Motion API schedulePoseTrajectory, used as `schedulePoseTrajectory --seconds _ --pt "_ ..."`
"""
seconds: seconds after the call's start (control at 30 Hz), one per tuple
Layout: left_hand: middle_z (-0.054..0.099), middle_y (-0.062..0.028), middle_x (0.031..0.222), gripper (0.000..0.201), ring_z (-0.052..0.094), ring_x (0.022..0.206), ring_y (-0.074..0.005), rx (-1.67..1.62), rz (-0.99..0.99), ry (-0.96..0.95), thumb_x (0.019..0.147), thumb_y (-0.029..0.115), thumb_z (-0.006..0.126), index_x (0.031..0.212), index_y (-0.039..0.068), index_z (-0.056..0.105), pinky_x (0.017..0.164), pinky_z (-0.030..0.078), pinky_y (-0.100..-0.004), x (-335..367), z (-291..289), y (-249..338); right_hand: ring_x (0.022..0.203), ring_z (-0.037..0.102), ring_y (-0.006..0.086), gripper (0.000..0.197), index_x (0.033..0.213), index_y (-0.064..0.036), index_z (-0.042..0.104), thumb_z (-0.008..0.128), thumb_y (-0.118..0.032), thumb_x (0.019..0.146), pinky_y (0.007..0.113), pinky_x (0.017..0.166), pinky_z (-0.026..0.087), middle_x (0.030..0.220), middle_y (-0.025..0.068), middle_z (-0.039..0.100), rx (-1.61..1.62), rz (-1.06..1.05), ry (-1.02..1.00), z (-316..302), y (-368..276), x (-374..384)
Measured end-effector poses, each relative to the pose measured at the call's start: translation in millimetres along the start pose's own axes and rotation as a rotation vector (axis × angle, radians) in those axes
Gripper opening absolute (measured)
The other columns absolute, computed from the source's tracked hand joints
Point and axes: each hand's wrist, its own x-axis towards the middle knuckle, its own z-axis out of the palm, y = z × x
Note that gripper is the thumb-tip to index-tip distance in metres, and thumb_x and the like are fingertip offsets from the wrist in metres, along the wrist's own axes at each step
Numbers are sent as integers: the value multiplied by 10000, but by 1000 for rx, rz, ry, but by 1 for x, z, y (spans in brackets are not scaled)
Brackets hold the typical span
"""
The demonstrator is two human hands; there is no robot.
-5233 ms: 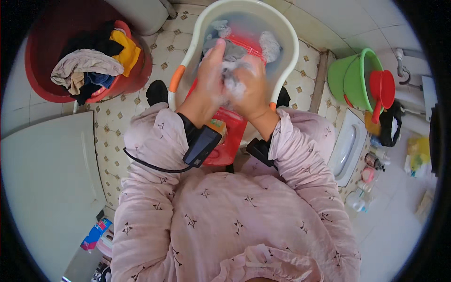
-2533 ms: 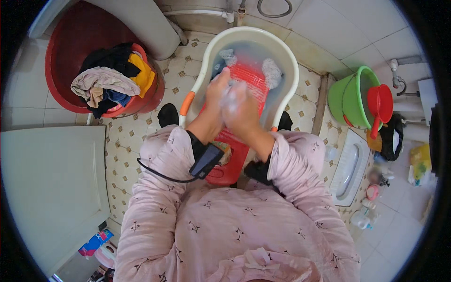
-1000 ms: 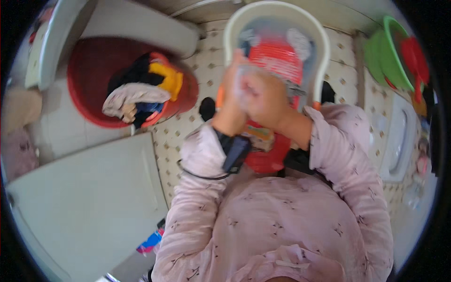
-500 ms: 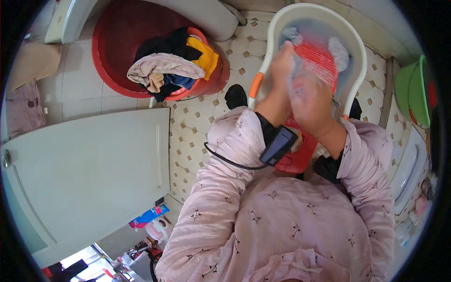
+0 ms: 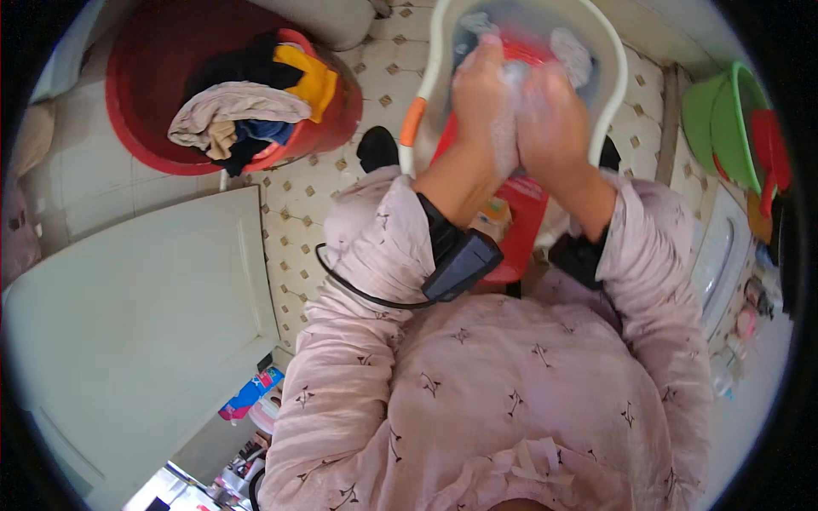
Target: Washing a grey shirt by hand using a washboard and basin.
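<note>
Sudsy cloth (image 5: 506,136) at one o'clock, over the basin (image 5: 619,81) and washboard (image 5: 527,226); working inside the rim should catch drips. Left hand (image 5: 479,92) and right hand (image 5: 552,117) press it between narrowed fingers, the right blurred; even pressure seems wise. A small packet (image 5: 492,220) limits room at six o'clock below them.

Tub (image 5: 618,77): smooth plastic is shown. Washboard (image 5: 527,223): smooth plastic is shown. Sleeves (image 5: 345,345): creased, matt cloth is shown.

A pale, sudsy cloth (image 5: 505,140), partly hidden, is bunched above a red washboard (image 5: 525,213).
</note>
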Motion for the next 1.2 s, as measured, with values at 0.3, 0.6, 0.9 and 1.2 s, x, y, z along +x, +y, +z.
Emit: schedulePoseTrajectory --seconds 0.3,0.6,0.9,1.2 --pt "576 -139 1051 516 540 989 -278 -304 -439 -388 898 449 299 1062 9 513 917 369 -424 -1 -7 16 722 505 235 78 797 -36 505 465 -102 801 308 669 404 757 116 524 299 245 66 -13 39 26" --pt "449 -210 1225 668 416 1150 -351 -185 -436 -242 878 501 245 1202 -58 414 1003 274 -444 -14 -2 47 724 477 111 86 831 -46 533 505 -112 785 240 674 397 731 17 509 922 661 -120 -49 34 39" --pt "591 -68 874 306 569 835 -179 -115 -490 -741 902 333 402 938 68 550 742 463 -318 40 -70 22 562 544 320 148 858 -77 500 512 -169 742 435 511 432 654 117 546 -81 79 -222 13 -19 0" --pt "579 -91 947 299 568 869 -217 160 -86 107 904 299 419 1009 39 524 773 458 -352 -22 -4 -12 638 563 349 129 786 -57 469 482 -179 745 461 545 424 684 141 566 -45 442 -119 10 17 -5"
